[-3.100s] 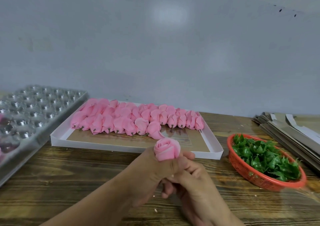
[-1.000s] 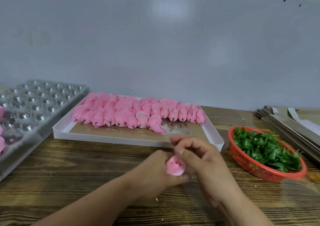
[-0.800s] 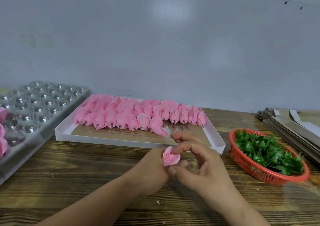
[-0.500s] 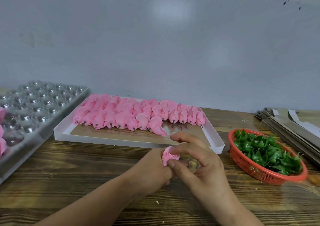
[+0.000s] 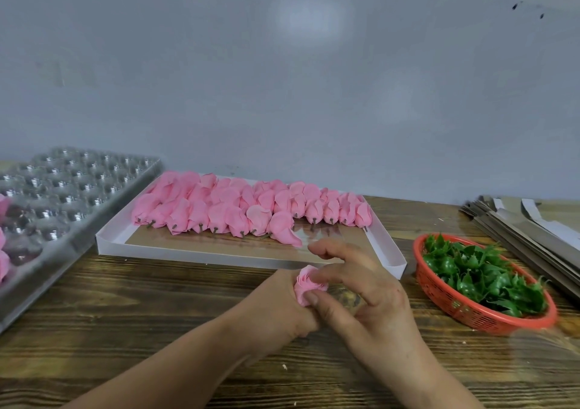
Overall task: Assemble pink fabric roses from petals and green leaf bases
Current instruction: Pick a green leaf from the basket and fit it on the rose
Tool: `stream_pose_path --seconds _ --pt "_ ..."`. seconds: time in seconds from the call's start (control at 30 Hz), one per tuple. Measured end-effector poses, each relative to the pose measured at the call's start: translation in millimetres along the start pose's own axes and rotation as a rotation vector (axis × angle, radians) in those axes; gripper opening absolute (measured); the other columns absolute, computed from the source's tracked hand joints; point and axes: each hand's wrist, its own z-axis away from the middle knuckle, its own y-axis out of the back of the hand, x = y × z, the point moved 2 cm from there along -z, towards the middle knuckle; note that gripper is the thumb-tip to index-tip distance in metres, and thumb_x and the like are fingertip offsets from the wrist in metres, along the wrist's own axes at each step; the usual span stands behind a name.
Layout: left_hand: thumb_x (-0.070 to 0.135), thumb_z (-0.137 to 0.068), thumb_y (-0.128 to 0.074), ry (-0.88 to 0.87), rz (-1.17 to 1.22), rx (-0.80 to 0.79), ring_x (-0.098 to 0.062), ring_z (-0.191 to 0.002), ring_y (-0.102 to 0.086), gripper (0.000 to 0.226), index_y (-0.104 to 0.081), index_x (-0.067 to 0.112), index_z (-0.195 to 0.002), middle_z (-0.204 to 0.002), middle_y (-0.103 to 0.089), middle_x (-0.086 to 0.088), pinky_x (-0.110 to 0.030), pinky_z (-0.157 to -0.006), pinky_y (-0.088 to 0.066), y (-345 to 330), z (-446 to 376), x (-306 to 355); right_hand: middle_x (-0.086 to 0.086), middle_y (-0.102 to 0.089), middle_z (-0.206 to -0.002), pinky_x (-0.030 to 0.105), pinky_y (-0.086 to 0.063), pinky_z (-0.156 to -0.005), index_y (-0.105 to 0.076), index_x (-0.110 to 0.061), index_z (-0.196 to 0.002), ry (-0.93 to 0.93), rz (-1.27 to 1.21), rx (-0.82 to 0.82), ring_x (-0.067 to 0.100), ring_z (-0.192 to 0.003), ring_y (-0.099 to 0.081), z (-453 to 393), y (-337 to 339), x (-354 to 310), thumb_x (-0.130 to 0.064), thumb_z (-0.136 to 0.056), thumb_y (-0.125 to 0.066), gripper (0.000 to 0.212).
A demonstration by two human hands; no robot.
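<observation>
A small pink fabric rose [image 5: 307, 284] sits between both hands just above the wooden table. My left hand [image 5: 276, 306] grips its lower part, which is hidden in the fist. My right hand [image 5: 367, 295] pinches the rose's petals with thumb and forefinger, the other fingers raised. Behind them a white tray [image 5: 386, 253] holds several pink rose buds [image 5: 251, 211] in rows. A red basket [image 5: 455, 309] at the right is full of green leaf bases [image 5: 480, 273].
A clear plastic blister tray [image 5: 72, 195] with round cups stands at the left, a few pink roses [image 5: 3, 261] in its near cups. Flat cardboard sheets [image 5: 533, 233] are stacked at the far right. A grey wall rises behind the table.
The rose was lowered from in front of the tray toward the table. My right hand came over from below and now pinches its petals; the rose is tilted and partly covered.
</observation>
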Motion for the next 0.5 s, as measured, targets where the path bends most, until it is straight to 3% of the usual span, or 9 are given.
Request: stream_pose_path --seconds 0.13,0.2,0.33,0.5 --pt "0.011 -0.066 -0.06 0.002 0.037 -0.054 -0.003 -0.051 -0.038 0.019 -0.056 0.028 -0.059 -0.053 -0.044 0.015 -0.015 -0.049 -0.034 -1.5 0.6 -0.2 -0.009 -0.062 -0.116 0.015 -0.045 -0.089 -0.074 -0.015 -0.081 -0.109 -0.171 -0.057 0.003 -0.11 -0.057 -1.8 6.3 1.3 -0.018 -0.072 -0.073 0.01" --pt "0.014 -0.06 -0.061 0.032 0.049 -0.062 -0.006 -0.053 -0.037 0.016 -0.055 0.028 -0.055 -0.053 -0.042 0.011 -0.017 -0.051 -0.034 0.4 0.4 -2.7 -0.011 -0.061 -0.119 0.01 -0.041 -0.09 -0.074 -0.017 -0.087 -0.192 -0.291 -0.145 0.0 -0.114 -0.055 -2.1 9.4 3.1 -0.009 -0.067 -0.072 0.022" --pt "0.01 -0.069 -0.066 0.067 0.036 -0.081 -0.014 -0.059 -0.038 0.019 -0.051 0.021 -0.064 -0.06 -0.042 -0.003 -0.024 -0.055 -0.034 2.3 -1.4 -9.6 -0.012 -0.062 -0.118 0.009 -0.04 -0.092 -0.072 -0.021 -0.089 -0.187 -0.291 -0.13 -0.002 -0.114 -0.054 -2.0 6.7 2.7 -0.004 -0.067 -0.069 0.028" --pt "0.016 -0.064 -0.068 0.102 0.051 -0.114 -0.012 -0.06 -0.039 0.015 -0.055 0.022 -0.068 -0.065 -0.044 -0.002 -0.023 -0.056 -0.035 -0.7 -1.4 -10.9 -0.012 -0.061 -0.117 0.009 -0.041 -0.086 -0.069 -0.017 -0.077 -0.111 -0.219 -0.109 0.003 -0.11 -0.058 0.1 3.2 1.0 -0.006 -0.072 -0.07 0.012"
